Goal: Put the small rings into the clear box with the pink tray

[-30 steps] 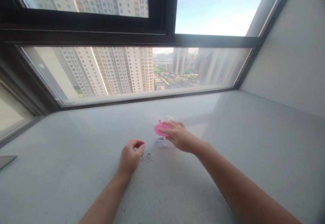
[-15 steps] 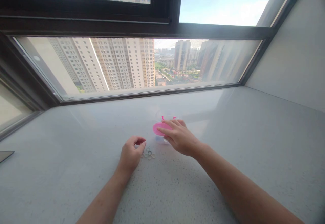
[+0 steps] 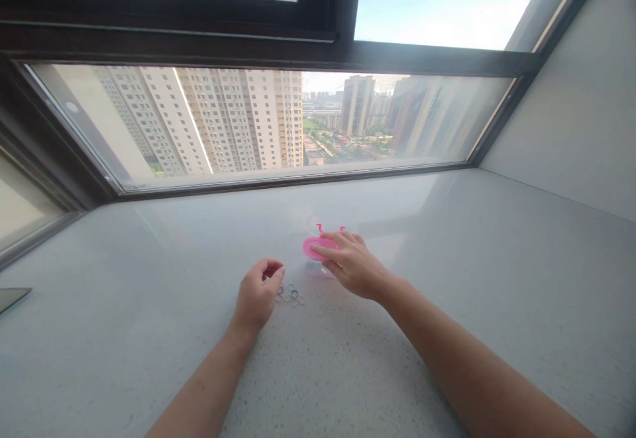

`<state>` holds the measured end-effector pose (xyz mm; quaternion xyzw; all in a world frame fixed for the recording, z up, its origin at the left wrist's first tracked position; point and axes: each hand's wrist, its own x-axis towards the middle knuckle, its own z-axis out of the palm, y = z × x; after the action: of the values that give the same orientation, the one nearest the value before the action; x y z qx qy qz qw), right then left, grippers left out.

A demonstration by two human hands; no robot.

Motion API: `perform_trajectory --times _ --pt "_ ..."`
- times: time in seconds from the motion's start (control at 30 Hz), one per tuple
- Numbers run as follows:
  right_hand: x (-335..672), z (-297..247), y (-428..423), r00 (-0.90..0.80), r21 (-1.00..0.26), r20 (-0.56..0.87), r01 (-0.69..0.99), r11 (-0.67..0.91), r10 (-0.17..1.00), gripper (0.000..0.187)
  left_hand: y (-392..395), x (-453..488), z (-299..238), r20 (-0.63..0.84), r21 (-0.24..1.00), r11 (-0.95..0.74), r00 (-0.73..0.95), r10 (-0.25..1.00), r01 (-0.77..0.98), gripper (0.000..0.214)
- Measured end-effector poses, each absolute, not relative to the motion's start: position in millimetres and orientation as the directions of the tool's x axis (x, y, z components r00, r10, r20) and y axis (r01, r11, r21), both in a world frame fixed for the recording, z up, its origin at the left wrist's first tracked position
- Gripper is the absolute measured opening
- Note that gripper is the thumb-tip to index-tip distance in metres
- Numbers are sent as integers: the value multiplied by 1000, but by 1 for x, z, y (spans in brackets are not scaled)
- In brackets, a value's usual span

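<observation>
right hand (image 3: pixel 350 267) half open, fingers resting flat on pink lid (image 3: pixel 318 247) of small clear container. left hand (image 3: pixel 257 293) loosely curled, holding nothing visible, just beside small rings (image 3: pixel 291 295). all mid-sill (image 3: pixel 149 332), nearer the window edge.

The pale speckled counter (image 3: pixel 447 279) below the window carries a small clear container with a pink lid (image 3: pixel 318 248) near its middle, a loose cluster of small rings (image 3: pixel 291 295) just left of it, and a flat dark object (image 3: pixel 12 297) at its far left edge.
</observation>
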<state>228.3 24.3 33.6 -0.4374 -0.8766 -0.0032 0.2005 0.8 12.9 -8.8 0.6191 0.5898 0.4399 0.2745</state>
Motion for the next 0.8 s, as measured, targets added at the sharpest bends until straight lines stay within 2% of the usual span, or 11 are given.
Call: perform_trajectory --times 0.37,0.6,0.67,0.8 --pt "227 35 23 -562 -121 324 773 623 761 46 13 1 -8 216 861 -155 -74 973 485 20" --pt "230 28 26 -639 -84 294 724 685 711 86 13 1 -10 226 837 -155 -75 971 524 20" --pt "231 26 28 -651 -81 294 713 697 700 88 13 0 -12 231 828 -153 -79 970 540 20" --pt "232 21 33 -660 -59 313 705 707 683 79 14 0 -15 255 797 -169 -69 965 580 27"
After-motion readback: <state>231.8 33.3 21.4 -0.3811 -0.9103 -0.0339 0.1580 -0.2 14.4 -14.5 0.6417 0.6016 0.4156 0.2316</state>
